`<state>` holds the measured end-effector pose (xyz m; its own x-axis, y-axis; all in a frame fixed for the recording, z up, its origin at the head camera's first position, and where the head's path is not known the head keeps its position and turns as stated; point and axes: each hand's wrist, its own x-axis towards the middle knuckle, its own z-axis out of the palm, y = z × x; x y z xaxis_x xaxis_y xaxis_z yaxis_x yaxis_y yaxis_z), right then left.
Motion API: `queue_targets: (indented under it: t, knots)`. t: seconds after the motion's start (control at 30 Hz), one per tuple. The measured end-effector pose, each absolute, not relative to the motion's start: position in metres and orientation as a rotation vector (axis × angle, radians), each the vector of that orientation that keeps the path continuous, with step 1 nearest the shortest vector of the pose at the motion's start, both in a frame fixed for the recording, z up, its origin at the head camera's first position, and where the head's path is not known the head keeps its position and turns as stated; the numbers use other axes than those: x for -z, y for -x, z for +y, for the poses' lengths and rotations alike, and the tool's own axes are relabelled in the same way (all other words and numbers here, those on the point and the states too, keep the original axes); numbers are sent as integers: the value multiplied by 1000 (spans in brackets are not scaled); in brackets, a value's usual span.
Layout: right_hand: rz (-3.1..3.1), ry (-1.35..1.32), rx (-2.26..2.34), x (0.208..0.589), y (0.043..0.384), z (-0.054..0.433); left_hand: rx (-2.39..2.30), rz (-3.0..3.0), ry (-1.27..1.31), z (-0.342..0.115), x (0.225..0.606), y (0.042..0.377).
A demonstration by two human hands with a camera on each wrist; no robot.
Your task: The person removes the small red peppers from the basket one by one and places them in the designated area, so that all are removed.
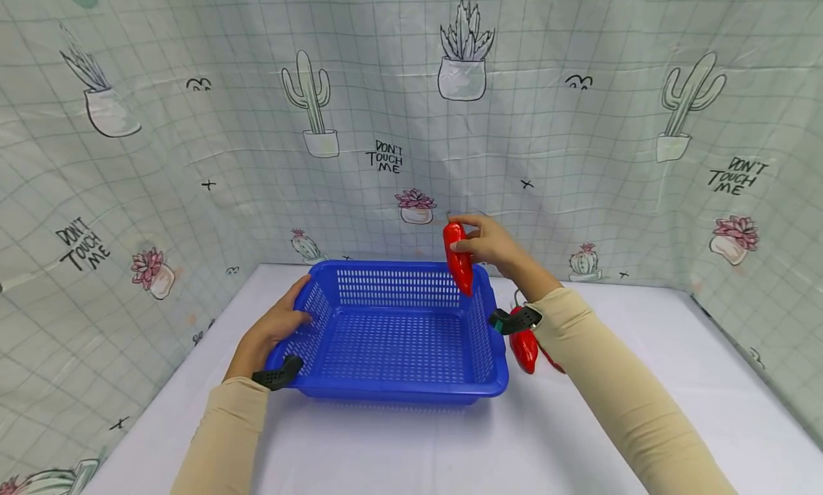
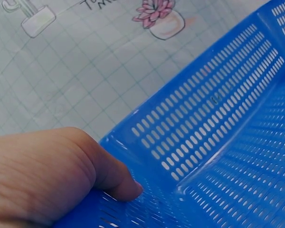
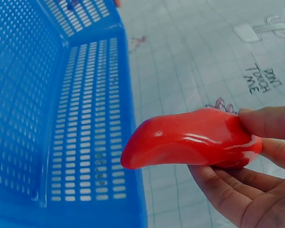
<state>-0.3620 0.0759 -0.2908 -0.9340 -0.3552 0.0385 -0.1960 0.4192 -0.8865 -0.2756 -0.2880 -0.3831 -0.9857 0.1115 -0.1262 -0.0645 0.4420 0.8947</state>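
Note:
A blue plastic basket (image 1: 398, 391) with slotted sides stands on the white table, and nothing lies inside it. My left hand (image 1: 283, 320) grips the basket's left rim, its thumb over the inner wall in the left wrist view. Between the thumb and fingers of my right hand (image 1: 491, 245) is a glossy red chili pepper (image 1: 458, 259). The pepper hangs tip-down above the basket's back right corner. Two more red peppers (image 1: 524, 351) lie on the table to the basket's right, partly hidden behind my right forearm.
The white table (image 1: 360, 452) extends around the basket. A grid-patterned cloth (image 1: 386, 109) with plant drawings hangs behind the table and along both sides. Dark wrist straps (image 1: 279, 373) sit over the beige sleeves.

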Motion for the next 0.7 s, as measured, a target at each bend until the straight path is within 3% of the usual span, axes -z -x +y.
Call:
queue_targets:
  t: [0.7]
  knots:
    - [2597, 426, 1477, 310, 364, 145, -1547, 2545, -44, -285, 383, 275]
